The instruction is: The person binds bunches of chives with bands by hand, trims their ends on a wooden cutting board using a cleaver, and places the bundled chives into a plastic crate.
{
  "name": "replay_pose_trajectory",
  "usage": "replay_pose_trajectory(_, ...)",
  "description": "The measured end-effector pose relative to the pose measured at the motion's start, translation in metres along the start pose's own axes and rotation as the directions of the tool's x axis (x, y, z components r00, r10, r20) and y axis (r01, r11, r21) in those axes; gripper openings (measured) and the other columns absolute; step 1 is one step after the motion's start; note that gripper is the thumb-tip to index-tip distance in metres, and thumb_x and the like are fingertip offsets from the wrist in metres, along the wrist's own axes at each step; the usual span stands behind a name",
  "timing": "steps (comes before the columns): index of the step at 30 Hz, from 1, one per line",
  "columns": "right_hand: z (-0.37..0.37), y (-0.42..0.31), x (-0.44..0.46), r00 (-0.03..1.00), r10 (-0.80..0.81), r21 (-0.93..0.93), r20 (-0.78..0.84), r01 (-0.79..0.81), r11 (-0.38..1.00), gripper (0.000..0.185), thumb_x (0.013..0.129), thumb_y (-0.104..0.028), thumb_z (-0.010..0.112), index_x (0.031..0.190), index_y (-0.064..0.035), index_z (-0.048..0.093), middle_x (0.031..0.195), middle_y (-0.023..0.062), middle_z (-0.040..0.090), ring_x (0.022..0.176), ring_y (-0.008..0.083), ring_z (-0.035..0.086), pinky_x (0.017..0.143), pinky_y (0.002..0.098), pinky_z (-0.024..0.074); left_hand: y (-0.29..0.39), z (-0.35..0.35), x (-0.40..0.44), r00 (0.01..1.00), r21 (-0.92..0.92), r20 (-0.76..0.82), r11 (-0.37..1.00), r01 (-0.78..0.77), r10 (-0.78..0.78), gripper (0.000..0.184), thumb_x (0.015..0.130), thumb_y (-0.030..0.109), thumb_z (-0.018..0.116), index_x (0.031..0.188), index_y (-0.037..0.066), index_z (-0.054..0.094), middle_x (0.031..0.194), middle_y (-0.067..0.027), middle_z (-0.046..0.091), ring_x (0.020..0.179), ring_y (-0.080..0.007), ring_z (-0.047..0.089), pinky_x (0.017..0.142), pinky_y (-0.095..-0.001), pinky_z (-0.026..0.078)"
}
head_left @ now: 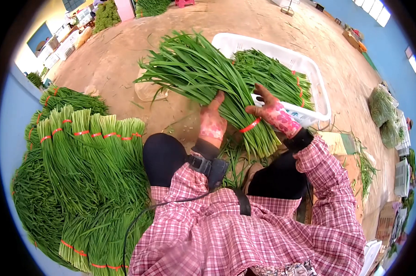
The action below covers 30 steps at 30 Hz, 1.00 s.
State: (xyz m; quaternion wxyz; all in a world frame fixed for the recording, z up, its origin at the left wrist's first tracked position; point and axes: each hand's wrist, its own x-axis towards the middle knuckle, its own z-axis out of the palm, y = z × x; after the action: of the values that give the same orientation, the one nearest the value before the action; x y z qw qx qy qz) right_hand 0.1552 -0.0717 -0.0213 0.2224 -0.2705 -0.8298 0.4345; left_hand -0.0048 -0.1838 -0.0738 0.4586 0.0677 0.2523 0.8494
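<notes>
A bundle of garlic chives [203,69], bound near its pale stem ends by a red band, lies slantwise in front of me with its leaves up and to the left. My left hand [212,120], in a pink patterned fingerless glove, holds it from the left; the thumb shows and the other fingers are hidden beneath the leaves. On the other side, my right hand [276,112] has its thumb and fingers apart beside the bundle, just above the red band. Behind the bundle, a white plastic crate [319,80] contains more banded chives [272,76].
To my left rises a large pile of banded chive bundles [88,161]. Loose leaves [233,158] lie between my knees. A cardboard piece [350,170] is on the right, with stuffed bags [383,108] and crates [402,177] along the blue wall.
</notes>
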Motion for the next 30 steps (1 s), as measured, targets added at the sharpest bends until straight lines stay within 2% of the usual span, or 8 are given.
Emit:
replay_pose_trajectory(5, -0.011, 0.0, 0.013, 0.979, 0.047, -0.061, 0.196, -0.035, 0.998, 0.096, 0.077, -0.054, 0.078, 0.141, 0.0065, 0.041, 0.136, 0.0251, 0.055, 0.126, 0.0322, 0.053, 0.104, 0.0376, 0.0432, 0.034, 0.034, -0.037, 0.973, -0.147, 0.006, 0.962, 0.23, -0.232, 0.038, 0.096, 0.024, 0.064, 0.128, 0.004, 0.056, 0.121, -0.0079, 0.065, 0.107, -0.0248, 0.065, 0.093, -0.041, 0.055)
replay_pose_trajectory(8, -0.001, -0.002, 0.011, 0.901, -0.026, 0.151, 0.434, -0.044, 0.988, 0.104, 0.075, -0.044, 0.084, 0.149, 0.0042, 0.029, 0.144, 0.0215, 0.048, 0.135, 0.029, 0.044, 0.111, 0.0377, 0.0357, 0.01, -0.009, -0.003, 0.995, -0.098, -0.071, 0.993, 0.061, -0.068, 0.038, 0.096, 0.023, 0.064, 0.128, 0.004, 0.056, 0.121, -0.0079, 0.064, 0.106, -0.0246, 0.065, 0.092, -0.0407, 0.055)
replay_pose_trajectory(13, 0.019, 0.0, 0.026, 0.993, 0.067, 0.288, 0.099, -0.093, 0.953, 0.067, 0.083, -0.035, 0.078, 0.128, 0.0097, 0.056, 0.106, 0.017, 0.069, 0.095, 0.0226, 0.066, 0.085, 0.0331, 0.0526, -0.004, 0.005, -0.014, 0.993, -0.022, -0.078, 0.995, -0.093, 0.091, 0.036, 0.091, 0.019, 0.07, 0.122, 0.004, 0.058, 0.108, -0.0051, 0.066, 0.084, -0.02, 0.065, 0.069, -0.0345, 0.054)
replay_pose_trajectory(16, 0.009, 0.005, 0.021, 0.923, 0.288, 0.494, 0.255, -0.381, 0.782, 0.055, 0.092, -0.025, 0.071, 0.131, 0.0085, 0.053, 0.119, 0.0123, 0.064, 0.104, 0.0178, 0.061, 0.091, 0.03, 0.0496, -0.001, 0.007, -0.021, 0.999, -0.139, -0.039, 0.99, 0.012, -0.018, 0.033, 0.093, 0.015, 0.067, 0.122, 0.003, 0.058, 0.112, -0.0065, 0.065, 0.087, -0.0212, 0.065, 0.074, -0.0352, 0.056)
replay_pose_trajectory(20, 0.003, 0.012, 0.007, 0.94, 0.098, 0.597, 0.327, -0.286, 0.75, 0.059, 0.092, -0.03, 0.07, 0.134, 0.006, 0.051, 0.123, 0.0156, 0.062, 0.11, 0.0196, 0.059, 0.097, 0.0331, 0.0474, -0.005, -0.005, -0.016, 0.999, -0.016, -0.013, 0.999, 0.045, -0.045, 0.042, 0.095, 0.028, 0.066, 0.129, 0.005, 0.054, 0.12, -0.0078, 0.065, 0.104, -0.0241, 0.065, 0.091, -0.0419, 0.055)
replay_pose_trajectory(24, -0.013, -0.03, -0.002, 0.903, -0.142, 0.071, 0.405, 0.124, 0.99, 0.086, 0.079, -0.038, 0.079, 0.146, -0.0007, 0.041, 0.139, 0.0134, 0.054, 0.131, 0.0252, 0.046, 0.111, 0.039, 0.0344, -0.016, -0.014, -0.002, 0.999, -0.094, -0.036, 0.995, -0.034, 0.031, 0.039, 0.095, 0.023, 0.067, 0.126, 0.004, 0.055, 0.114, -0.0071, 0.064, 0.101, -0.0226, 0.063, 0.087, -0.0389, 0.055)
replay_pose_trajectory(28, -0.022, -0.035, 0.004, 0.93, 0.188, -0.087, 0.317, -0.169, 0.982, 0.084, 0.07, -0.02, 0.087, 0.14, 0.0022, 0.046, 0.128, 0.0145, 0.063, 0.12, 0.0235, 0.055, 0.103, 0.0359, 0.0426, -0.001, 0.029, -0.013, 0.989, -0.154, 0.121, 0.983, 0.098, -0.079, 0.045, 0.094, 0.031, 0.066, 0.128, 0.004, 0.054, 0.121, -0.0073, 0.063, 0.106, -0.0249, 0.062, 0.093, -0.0418, 0.053)
replay_pose_trajectory(30, -0.037, -0.044, 0.006, 0.961, -0.003, -0.004, 0.278, 0.004, 1.0, 0.082, 0.072, -0.024, 0.087, 0.138, 0.0041, 0.047, 0.123, 0.014, 0.065, 0.114, 0.0207, 0.058, 0.1, 0.0337, 0.0447, -0.002, 0.046, -0.008, 0.989, -0.111, 0.148, 0.994, 0.007, 0.009, 0.05, 0.095, 0.036, 0.063, 0.131, 0.003, 0.053, 0.127, -0.0091, 0.061, 0.114, -0.0272, 0.06, 0.099, -0.0438, 0.049)
